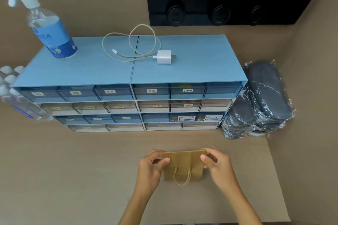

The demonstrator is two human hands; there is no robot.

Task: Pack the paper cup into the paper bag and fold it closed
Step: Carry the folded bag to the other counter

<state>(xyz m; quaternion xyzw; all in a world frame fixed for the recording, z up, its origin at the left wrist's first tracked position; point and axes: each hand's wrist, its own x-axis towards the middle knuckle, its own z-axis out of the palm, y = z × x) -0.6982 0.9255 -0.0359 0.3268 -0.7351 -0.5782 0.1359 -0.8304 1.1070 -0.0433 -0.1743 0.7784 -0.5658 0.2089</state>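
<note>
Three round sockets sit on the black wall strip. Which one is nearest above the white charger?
The leftmost socket on the black power strip. It sits almost directly above the white charger; the other two lie further right.

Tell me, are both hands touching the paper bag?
Touching. The head view shows the left hand and right hand pinching the paper bag at its top corners.

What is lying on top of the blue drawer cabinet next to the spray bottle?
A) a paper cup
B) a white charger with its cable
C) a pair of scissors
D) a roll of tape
B: a white charger with its looped cable lies on the blue drawer cabinet, to the right of the spray bottle; no scissors, cup or tape are there.
</note>
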